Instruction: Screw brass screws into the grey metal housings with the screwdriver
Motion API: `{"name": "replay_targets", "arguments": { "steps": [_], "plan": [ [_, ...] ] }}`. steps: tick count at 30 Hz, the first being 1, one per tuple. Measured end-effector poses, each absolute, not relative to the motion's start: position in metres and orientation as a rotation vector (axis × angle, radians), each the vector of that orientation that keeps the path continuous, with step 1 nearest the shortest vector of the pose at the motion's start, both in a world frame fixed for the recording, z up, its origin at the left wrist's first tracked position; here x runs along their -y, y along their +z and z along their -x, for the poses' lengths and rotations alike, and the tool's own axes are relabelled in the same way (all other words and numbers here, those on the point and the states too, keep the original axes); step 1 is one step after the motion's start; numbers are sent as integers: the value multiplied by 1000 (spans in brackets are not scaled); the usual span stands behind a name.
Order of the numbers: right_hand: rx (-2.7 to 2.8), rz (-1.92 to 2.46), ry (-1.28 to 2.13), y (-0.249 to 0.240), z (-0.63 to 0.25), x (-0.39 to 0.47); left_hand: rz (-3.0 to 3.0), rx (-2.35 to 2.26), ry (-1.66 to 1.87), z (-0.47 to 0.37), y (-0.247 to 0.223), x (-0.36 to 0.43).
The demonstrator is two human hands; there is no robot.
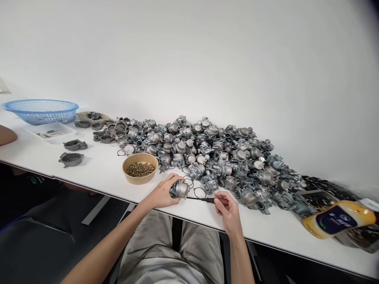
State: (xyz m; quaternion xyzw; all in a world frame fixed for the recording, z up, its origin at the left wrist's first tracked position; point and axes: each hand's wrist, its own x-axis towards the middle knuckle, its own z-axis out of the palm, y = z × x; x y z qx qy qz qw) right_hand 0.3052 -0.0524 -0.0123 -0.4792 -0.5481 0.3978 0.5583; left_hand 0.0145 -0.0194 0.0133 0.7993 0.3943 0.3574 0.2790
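My left hand (164,192) is wrapped round a grey metal carburetor (181,189) at the table's front edge. My right hand (227,209) grips the dark red handle of a screwdriver (220,200), whose thin shaft points left at the carburetor. Whether the tip touches it is too small to tell. Behind both hands lies a big pile of similar carburetors (217,146). Thin black rubber rings (199,193) rest on the white table between the hands and the pile. A round cardboard bowl (140,180) of small brass-coloured screws stands behind my left hand.
Loose metal covers (71,159) lie at the left, near a white tray (63,129) and a blue basket (41,106). At the right, a yellow bottle (339,219) lies tilted beside containers of dark parts (318,199). Part of another person's arm (7,135) shows at the left edge.
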Motion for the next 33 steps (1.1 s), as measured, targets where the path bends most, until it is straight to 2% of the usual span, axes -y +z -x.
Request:
{"name": "replay_targets", "arguments": {
  "steps": [4,15,27,33],
  "plan": [
    [1310,1218,907,-9,-302,52,-2146,-1083,932,-14,15,20],
    [1288,1103,1035,-16,-310,51,-2129,-1106,953,-14,13,20],
    [1387,1201,934,-10,-304,53,-2110,-1110,992,-13,11,20],
    [1365,1080,1020,-15,-309,53,-2118,-1126,972,-13,14,20]
  ]
}}
